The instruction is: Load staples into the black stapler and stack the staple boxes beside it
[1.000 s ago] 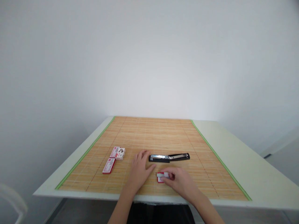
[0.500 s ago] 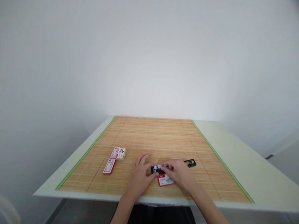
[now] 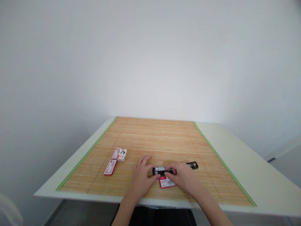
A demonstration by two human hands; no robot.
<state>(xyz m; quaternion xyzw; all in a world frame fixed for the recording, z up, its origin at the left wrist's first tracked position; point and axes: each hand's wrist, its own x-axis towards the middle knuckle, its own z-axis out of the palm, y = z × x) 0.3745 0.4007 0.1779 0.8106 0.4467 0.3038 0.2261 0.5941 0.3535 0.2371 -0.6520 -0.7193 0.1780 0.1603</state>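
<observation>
Both hands meet on the black stapler mid-mat on the desk — left hand steadying its end, right hand fingers pinching its top. A staple box lies just below.

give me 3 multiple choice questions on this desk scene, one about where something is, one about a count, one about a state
1. Where does the small red and white box nearest the hands lie?
A. just in front of the stapler, on the near side
B. at the far edge of the mat
C. off the mat

2. How many red and white boxes lie at the left of the bamboo mat?
A. none
B. two
C. five

3. How is the black stapler?
A. lifted in the air
B. standing on end
C. flat on the mat, both hands at it

Answers: 1 A, it lies against the stapler's near side; 2 B, one and another; 3 C, the left hand and right hand meet over it.
</observation>
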